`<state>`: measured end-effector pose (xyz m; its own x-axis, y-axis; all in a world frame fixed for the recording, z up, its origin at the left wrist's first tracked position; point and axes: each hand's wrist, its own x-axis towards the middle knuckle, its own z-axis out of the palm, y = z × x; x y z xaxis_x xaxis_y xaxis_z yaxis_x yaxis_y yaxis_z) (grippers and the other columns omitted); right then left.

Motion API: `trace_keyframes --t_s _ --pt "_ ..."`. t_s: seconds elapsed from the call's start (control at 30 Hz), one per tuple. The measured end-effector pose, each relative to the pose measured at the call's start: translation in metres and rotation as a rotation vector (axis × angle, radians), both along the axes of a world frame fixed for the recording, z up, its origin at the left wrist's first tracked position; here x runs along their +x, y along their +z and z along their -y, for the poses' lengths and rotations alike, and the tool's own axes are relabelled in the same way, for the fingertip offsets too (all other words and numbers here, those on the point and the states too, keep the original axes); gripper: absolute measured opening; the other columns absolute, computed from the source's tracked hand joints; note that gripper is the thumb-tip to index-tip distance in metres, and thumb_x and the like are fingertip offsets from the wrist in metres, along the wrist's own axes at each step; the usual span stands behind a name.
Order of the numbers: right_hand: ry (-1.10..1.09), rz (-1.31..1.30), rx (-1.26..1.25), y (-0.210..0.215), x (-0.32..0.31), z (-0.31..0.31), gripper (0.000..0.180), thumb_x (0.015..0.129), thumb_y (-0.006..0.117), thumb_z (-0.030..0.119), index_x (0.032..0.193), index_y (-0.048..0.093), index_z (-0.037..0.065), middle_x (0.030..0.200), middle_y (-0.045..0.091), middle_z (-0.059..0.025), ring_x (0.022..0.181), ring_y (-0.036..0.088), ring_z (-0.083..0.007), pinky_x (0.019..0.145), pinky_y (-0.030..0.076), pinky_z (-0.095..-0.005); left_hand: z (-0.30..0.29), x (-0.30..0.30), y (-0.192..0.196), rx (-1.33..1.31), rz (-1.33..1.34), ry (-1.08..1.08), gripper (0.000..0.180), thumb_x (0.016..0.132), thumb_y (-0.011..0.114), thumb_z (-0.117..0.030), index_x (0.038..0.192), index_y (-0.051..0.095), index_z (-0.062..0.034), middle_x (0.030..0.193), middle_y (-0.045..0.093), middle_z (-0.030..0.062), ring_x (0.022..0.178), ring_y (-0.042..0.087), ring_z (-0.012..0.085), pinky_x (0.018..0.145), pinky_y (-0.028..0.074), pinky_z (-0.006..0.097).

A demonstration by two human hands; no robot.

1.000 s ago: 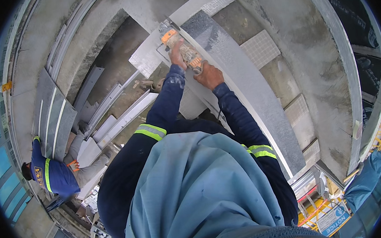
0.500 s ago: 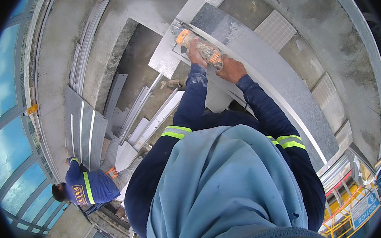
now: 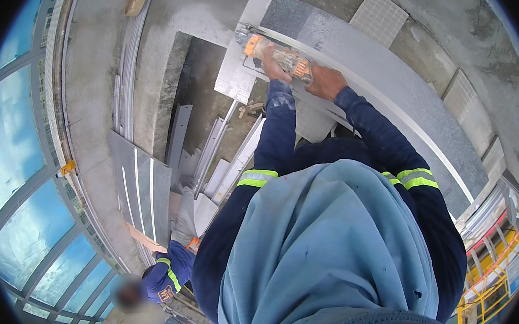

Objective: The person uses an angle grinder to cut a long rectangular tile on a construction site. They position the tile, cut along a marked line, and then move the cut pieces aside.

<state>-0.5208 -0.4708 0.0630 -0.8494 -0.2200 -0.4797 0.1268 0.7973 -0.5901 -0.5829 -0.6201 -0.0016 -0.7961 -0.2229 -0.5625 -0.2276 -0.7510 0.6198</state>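
Both my hands hold a dusty orange and grey angle grinder (image 3: 291, 62). My left hand (image 3: 274, 64) wraps round the front part of its body, and my right hand (image 3: 327, 83) grips the rear end. The grinder's head lies at the far left end of a long grey stone slab (image 3: 380, 70), by its near edge. Along that edge runs a pale strip (image 3: 390, 118). Dust hides the disc, so its contact with the slab cannot be made out. A light tile piece (image 3: 236, 81) lies just left of the grinder's head.
Left of me, a co-worker in a blue top (image 3: 169, 269) bends beside a dark panel with white stripes (image 3: 142, 180). Long metal profiles (image 3: 235, 158) lie between us. Square tiles (image 3: 379, 17) lie beyond the slab. Yellow railing (image 3: 492, 293) stands at lower right, glass windows (image 3: 19, 162) at far left.
My view has shifted slightly, so the surroundings sit further right. Both hands keep their hold on the grinder at the slab's end. The co-worker has moved lower, beside a tan board.
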Motion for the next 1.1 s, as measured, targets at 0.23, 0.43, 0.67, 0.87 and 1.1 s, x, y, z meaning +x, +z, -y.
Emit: trace_keyframes --t_s 0.23,0.43,0.67,0.87,1.1 --pt "0.028 -0.038 -0.008 -0.005 -0.002 -0.001 0.051 0.077 0.073 0.029 0.111 0.056 -0.005 0.095 0.070 -0.0274 0.093 0.070 -0.0417 0.084 0.055 -0.0492 0.002 -0.001 0.000 -0.025 -0.067 -0.033 0.040 0.085 0.072 -0.030 0.112 0.053 -0.0056 0.090 0.060 0.0117 0.078 0.065 0.0282 0.072 0.059 0.047" --pt "-0.004 -0.064 -0.021 -0.009 0.002 0.002 0.052 0.075 0.073 0.030 0.110 0.056 -0.005 0.091 0.070 -0.0277 0.089 0.070 -0.0432 0.082 0.055 -0.0504 0.004 -0.002 -0.005 -0.028 -0.043 -0.042 0.038 0.085 0.072 -0.031 0.108 0.055 -0.0058 0.089 0.060 0.0113 0.079 0.065 0.0284 0.073 0.059 0.047" --pt "0.009 0.010 0.032 0.001 0.005 -0.005 0.049 0.077 0.070 0.028 0.113 0.057 -0.004 0.099 0.071 -0.0256 0.095 0.071 -0.0384 0.084 0.056 -0.0473 -0.002 0.006 -0.004 -0.061 -0.029 -0.041 0.037 0.085 0.071 -0.031 0.107 0.056 -0.0060 0.090 0.061 0.0107 0.080 0.066 0.0267 0.074 0.059 0.047" --pt "-0.006 0.016 -0.012 -0.006 -0.001 -0.002 0.054 0.075 0.074 0.032 0.111 0.058 -0.005 0.097 0.070 -0.0295 0.095 0.069 -0.0441 0.085 0.054 -0.0507 0.003 -0.002 -0.011 -0.041 -0.063 -0.043 0.035 0.085 0.071 -0.031 0.108 0.058 -0.0082 0.090 0.061 0.0077 0.079 0.066 0.0242 0.071 0.058 0.042" --pt "0.011 0.022 0.010 -0.005 -0.005 0.000 0.054 0.075 0.074 0.032 0.112 0.058 -0.004 0.099 0.070 -0.0280 0.097 0.069 -0.0434 0.088 0.053 -0.0491 0.004 -0.003 -0.009 -0.065 -0.027 -0.040 0.039 0.084 0.072 -0.029 0.113 0.059 -0.0056 0.092 0.062 0.0065 0.081 0.066 0.0233 0.074 0.057 0.040"
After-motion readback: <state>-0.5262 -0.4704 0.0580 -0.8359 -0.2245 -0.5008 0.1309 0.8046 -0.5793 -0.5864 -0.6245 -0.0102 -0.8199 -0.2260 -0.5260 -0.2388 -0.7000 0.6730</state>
